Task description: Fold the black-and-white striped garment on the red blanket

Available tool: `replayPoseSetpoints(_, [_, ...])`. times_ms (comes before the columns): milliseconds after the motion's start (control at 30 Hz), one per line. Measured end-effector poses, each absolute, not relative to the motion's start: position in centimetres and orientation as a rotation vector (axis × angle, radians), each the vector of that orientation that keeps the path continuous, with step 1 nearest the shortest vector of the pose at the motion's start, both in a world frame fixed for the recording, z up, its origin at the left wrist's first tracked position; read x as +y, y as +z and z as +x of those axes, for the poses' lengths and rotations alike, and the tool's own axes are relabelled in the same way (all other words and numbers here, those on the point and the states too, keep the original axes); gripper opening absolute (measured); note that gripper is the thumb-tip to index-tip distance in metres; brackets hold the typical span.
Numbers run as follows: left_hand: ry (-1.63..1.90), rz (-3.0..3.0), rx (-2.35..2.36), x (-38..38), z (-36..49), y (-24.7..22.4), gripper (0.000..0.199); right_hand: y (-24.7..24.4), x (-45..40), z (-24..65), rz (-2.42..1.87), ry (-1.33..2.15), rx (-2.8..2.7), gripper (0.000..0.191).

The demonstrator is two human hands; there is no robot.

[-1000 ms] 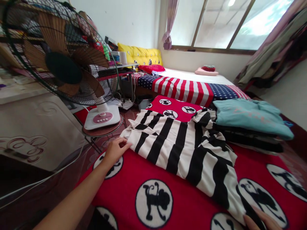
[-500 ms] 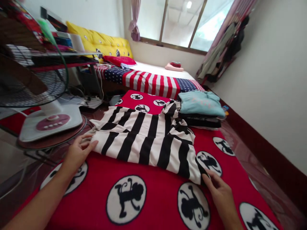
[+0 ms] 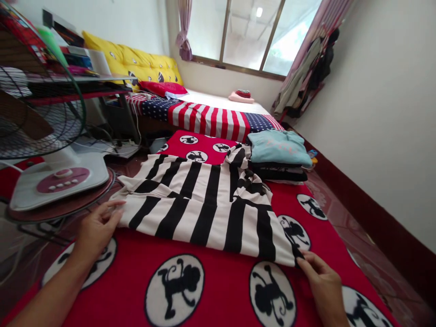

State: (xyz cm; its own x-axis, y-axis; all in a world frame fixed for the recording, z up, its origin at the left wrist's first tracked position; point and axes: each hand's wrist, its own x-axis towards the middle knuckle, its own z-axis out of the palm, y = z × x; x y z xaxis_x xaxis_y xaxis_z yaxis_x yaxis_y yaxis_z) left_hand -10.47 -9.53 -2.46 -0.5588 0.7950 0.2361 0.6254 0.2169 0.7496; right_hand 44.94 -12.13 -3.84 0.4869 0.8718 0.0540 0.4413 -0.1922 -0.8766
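Note:
A black-and-white striped hooded top (image 3: 200, 209) lies across the red blanket, its near part folded over in a wide band. My left hand (image 3: 97, 227) pinches the left end of that band between thumb and fingers. At the band's right corner, my right hand (image 3: 322, 274) grips the cloth the same way. The hood and a bunched sleeve rest at the top's far right, close to a stack of folded clothes (image 3: 279, 150) with a light blue garment uppermost.
The red blanket (image 3: 231, 295) has monkey prints in white ovals. On the left, a fan (image 3: 61, 175) stands on a round stool beside a desk. A bed with a flag-patterned cover (image 3: 207, 118) is at the back. Clothes hang by the right wall (image 3: 374, 118).
Both hands have moved slightly apart and the folded band is stretched wider, its left end nearer to me. The view has shifted a little to the right.

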Motion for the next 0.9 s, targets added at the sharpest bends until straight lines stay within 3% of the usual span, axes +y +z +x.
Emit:
replayPoseSetpoints(133, [1.025, 1.91, 2.47, -9.9, -10.3, -1.6, 0.032, -2.3, -11.8, 44.0, -1.866, 0.163, -1.465, 0.029])
replayPoseSetpoints(233, [1.164, 2.215, 2.289, -9.4, -7.7, 0.4, 0.03, -0.3, -10.5, 40.7, -1.635, -0.115, -1.644, 0.028])
replayPoseSetpoints(333, [1.105, 2.369, 1.864, -7.9, -3.9, 1.8, 0.027, 0.7, -8.4, 36.3, -1.374, -0.043, -1.942, 0.022])
replayPoseSetpoints(400, [0.908, 2.487, 1.712, -6.6, -2.1, 1.7, 0.029, 0.2, -6.8, 33.7, -1.282, 0.005, -2.128, 0.027])
replayPoseSetpoints(533, [0.479, 2.433, 1.953, -4.4, -1.7, -0.5, 0.058, -2.7, -4.4, 31.2, -1.415, -0.094, -2.288, 0.048])
replayPoseSetpoints(633, [0.281, 2.314, 2.054, -3.6, -3.0, -1.8, 0.071, -4.6, -3.8, 31.2, -1.578, -0.191, -2.312, 0.053])
replayPoseSetpoints(767, [0.228, 2.322, 2.006, -3.0, -4.3, -1.6, 0.069, -5.2, -3.9, 31.5, -1.624, -0.241, -2.332, 0.053])
replayPoseSetpoints(900, [0.391, 2.212, 2.355, -2.0, -5.7, -1.5, 0.067, -5.0, -3.9, 31.5, -1.61, -0.244, -2.335, 0.053])
